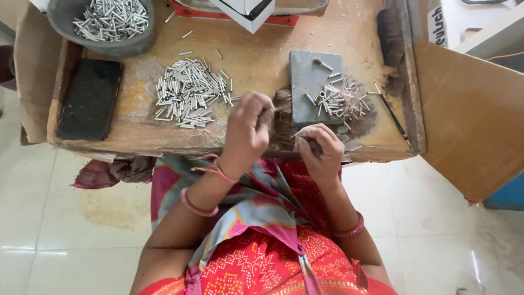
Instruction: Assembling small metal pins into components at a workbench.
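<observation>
Left hand (248, 128) pinched shut on a tuft of brown bristles (282, 117) at the fingertips; right hand (319, 147) curled closed — contents hidden. Bristles between both hands, beside the grey block (305, 76) — small metal tubes (188, 93) heaped left.

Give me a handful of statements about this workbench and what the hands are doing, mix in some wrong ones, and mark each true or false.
1. A loose pile of small silver metal tubes lies on the wooden table. True.
2. The grey round bowl at the table's far corner is empty. False: it holds more metal tubes.
3. A flat black rectangular slab lies left of the tube pile. True.
4. The left hand and right hand rest in the lap. False: both are raised at the table's near edge, fingers pinched on something small.
5. The grey square block is bare. False: scattered tubes lie on it.
</observation>
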